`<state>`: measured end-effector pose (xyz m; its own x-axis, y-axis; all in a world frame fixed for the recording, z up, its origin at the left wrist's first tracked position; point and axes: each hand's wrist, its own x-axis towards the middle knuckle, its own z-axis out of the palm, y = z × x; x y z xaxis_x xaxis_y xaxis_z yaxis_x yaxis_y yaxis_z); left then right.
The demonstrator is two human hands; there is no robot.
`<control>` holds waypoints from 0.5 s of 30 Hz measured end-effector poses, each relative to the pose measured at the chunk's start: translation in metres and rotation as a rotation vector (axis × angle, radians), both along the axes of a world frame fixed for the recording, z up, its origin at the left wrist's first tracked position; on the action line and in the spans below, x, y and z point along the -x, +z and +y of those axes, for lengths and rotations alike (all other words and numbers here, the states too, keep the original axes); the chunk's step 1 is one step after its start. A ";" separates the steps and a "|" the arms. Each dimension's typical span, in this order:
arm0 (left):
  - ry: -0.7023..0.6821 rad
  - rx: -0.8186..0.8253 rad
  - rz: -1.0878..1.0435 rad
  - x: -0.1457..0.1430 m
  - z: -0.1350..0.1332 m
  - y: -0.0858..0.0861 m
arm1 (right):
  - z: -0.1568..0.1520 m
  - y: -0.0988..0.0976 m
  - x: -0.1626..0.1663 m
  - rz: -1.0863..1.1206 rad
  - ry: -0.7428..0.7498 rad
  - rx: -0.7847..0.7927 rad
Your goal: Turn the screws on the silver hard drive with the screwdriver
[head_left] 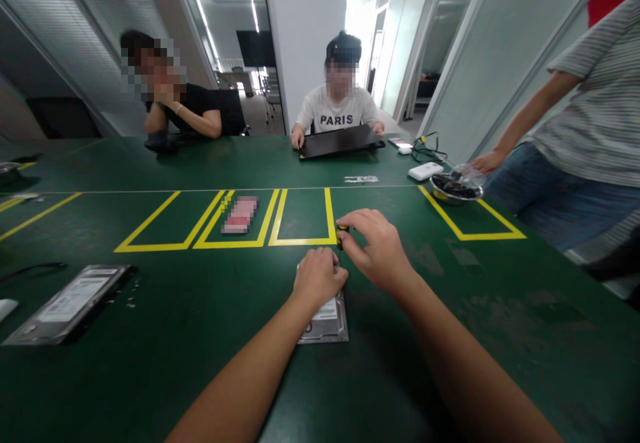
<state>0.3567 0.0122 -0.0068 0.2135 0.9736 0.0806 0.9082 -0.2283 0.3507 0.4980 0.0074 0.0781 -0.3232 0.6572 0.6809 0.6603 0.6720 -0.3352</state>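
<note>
A silver hard drive (pixel 327 319) lies flat on the green table (pixel 450 336) right in front of me. My left hand (pixel 318 279) rests on its far end with the fingers curled down, pressing on it. My right hand (pixel 376 246) is just beyond and to the right, fingers pinched round a small black-and-yellow tool handle (pixel 343 235) that stands upright over the drive's far edge. The tool's tip is hidden behind my left hand.
A second hard drive (pixel 70 304) lies at the left with tiny screws (pixel 131 299) beside it. Yellow taped boxes (pixel 300 239) mark the table's middle; one holds a pink item (pixel 241 215). A metal bowl (pixel 456 187) sits at the right near a standing person. Two people sit opposite.
</note>
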 end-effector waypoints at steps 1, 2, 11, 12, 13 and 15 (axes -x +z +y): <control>-0.001 -0.001 -0.002 0.000 0.000 0.000 | 0.000 -0.001 0.000 0.012 0.002 0.000; -0.002 0.001 -0.002 0.000 0.000 0.000 | 0.001 -0.001 0.000 0.026 0.001 0.001; 0.020 0.047 0.007 -0.001 -0.002 0.009 | 0.000 0.001 0.001 0.024 -0.029 0.009; 0.022 0.044 0.006 -0.001 -0.002 0.009 | 0.000 0.001 0.001 0.018 -0.026 0.007; 0.023 0.040 0.004 -0.001 -0.002 0.009 | 0.000 0.001 0.001 0.013 -0.021 0.005; 0.021 0.032 -0.001 -0.001 -0.002 0.008 | 0.000 0.000 0.001 0.007 -0.010 0.000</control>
<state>0.3581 0.0102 0.0010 0.1925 0.9800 0.0498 0.9126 -0.1975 0.3579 0.4973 0.0078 0.0786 -0.3115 0.6602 0.6834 0.6648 0.6653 -0.3397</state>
